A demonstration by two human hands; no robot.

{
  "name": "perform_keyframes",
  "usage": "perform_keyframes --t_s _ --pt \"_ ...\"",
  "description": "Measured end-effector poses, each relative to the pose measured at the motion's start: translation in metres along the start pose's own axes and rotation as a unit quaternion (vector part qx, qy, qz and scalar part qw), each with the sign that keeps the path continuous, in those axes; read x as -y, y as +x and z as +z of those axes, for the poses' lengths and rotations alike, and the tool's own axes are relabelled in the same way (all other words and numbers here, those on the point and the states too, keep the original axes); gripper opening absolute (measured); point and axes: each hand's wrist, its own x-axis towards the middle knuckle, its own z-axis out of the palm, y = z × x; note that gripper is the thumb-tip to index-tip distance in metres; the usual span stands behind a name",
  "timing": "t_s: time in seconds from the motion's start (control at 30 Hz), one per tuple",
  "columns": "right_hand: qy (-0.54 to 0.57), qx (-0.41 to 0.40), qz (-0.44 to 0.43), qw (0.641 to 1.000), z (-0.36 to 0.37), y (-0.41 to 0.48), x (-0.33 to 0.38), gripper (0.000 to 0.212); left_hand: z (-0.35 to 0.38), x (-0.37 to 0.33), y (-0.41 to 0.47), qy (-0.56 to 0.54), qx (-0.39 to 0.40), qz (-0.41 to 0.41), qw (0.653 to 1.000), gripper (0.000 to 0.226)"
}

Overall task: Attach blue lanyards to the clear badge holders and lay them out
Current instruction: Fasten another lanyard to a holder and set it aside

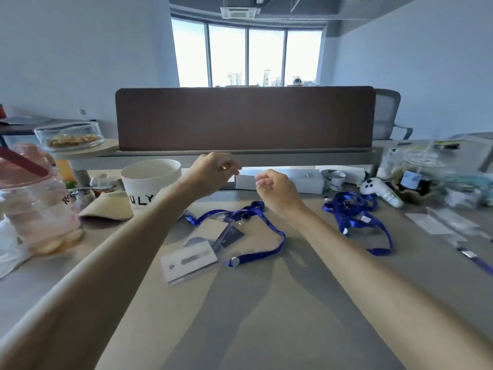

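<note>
Here both arms reach forward, left hand (pixel 216 169) and right hand (pixel 274 188) raised above the lanyard (pixel 256 254), each grip curled empty.

Open over the bare near half of the table (pixel 266 329), up to the clear badge holders (pixel 192 259) at centre, half-ringed by a blue lanyard (pixel 281 240). Hemmed at left by a pink water jug (pixel 34 204), a tan visor (pixel 109 208) and a white paper bowl (pixel 150 180); at right by a heap of blue lanyards (pixel 354 212), a white controller (pixel 381 192) and clear sleeves (pixel 440 221). Closed at the back by a white box (pixel 280 180) below the brown desk partition (pixel 245 118).
</note>
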Motion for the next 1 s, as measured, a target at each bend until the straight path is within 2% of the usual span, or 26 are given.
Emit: perform_keyframes --t_s 0.23,0.33,0.47,0.63,0.73,0.87,0.93,1.0 --pt "-0.062 -0.039 0.098 0.993 -0.088 -0.065 -0.070 0.024 0.116 -0.063 -0.016 0.005 0.129 0.034 0.991 0.021" --pt "-0.075 -0.056 0.144 0.985 -0.113 -0.087 -0.104 0.021 0.160 -0.088 -0.012 0.016 0.150 0.021 0.988 0.024" --pt "-0.103 -0.058 0.192 0.974 -0.142 -0.107 -0.133 0.020 0.205 -0.119 -0.004 -0.013 0.174 -0.040 0.984 0.030" --pt "-0.128 -0.080 0.211 0.966 -0.167 -0.117 -0.144 0.025 0.222 -0.137 0.006 -0.131 0.167 -0.054 0.976 0.011" --pt "-0.114 -0.086 0.248 0.958 -0.176 -0.118 -0.147 0.035 0.200 -0.149 0.007 -0.284 0.172 -0.074 0.940 0.008" --pt "-0.070 -0.065 0.297 0.950 -0.168 -0.117 -0.142 0.053 0.153 -0.150 -0.006 -0.480 0.211 -0.104 0.845 0.010" --pt "-0.085 -0.061 0.257 0.961 -0.156 -0.116 -0.135 0.061 0.137 -0.141 -0.015 -0.519 0.212 -0.132 0.817 0.013" --pt "-0.090 -0.035 0.177 0.979 -0.141 -0.113 -0.124 0.073 0.125 -0.132 -0.024 -0.523 0.204 -0.144 0.815 0.016"
